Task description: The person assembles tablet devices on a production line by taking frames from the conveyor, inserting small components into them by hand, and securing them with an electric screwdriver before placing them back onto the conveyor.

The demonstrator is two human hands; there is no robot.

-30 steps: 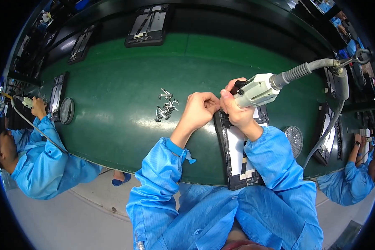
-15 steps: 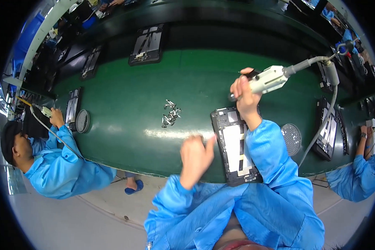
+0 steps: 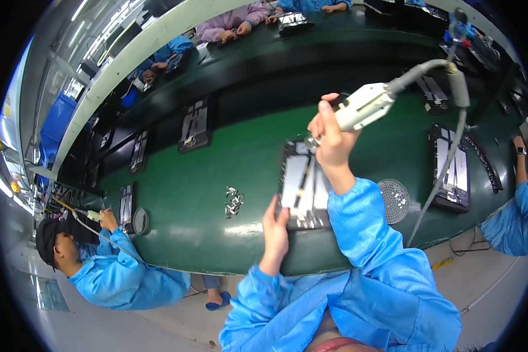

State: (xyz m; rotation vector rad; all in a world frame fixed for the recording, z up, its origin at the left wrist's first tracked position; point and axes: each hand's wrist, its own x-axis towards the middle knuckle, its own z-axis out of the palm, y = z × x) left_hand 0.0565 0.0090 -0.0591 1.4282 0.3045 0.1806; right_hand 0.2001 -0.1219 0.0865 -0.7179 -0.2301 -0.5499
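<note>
My right hand (image 3: 332, 138) is wrapped round a pale electric screwdriver (image 3: 366, 107) hanging on a thick grey cable. The screwdriver's tip end is over the far part of an opened tablet (image 3: 317, 190), black-framed with silvery panels and a dark strip inside. My left hand (image 3: 275, 234) holds the tablet's near left edge, thumb on top and fingers along the side. My right wrist and sleeve hide part of the tablet's right side. Left of it, a small pile of metallic and black parts (image 3: 234, 202) lies loose on the green table (image 3: 205, 240).
A round dish of small bits (image 3: 393, 201) is right of my sleeve. Beyond it are another opened tablet (image 3: 450, 167) and a dark strip (image 3: 484, 161). More tablets (image 3: 195, 124) lie at the far left. A co-worker (image 3: 111, 264) sits left; another person's arm (image 3: 521, 170) shows right.
My left hand has moved from beside the tablet onto its edge. The tablet lies farther from the table's near edge and its inner strip slants differently. The whole view has shifted upward.
</note>
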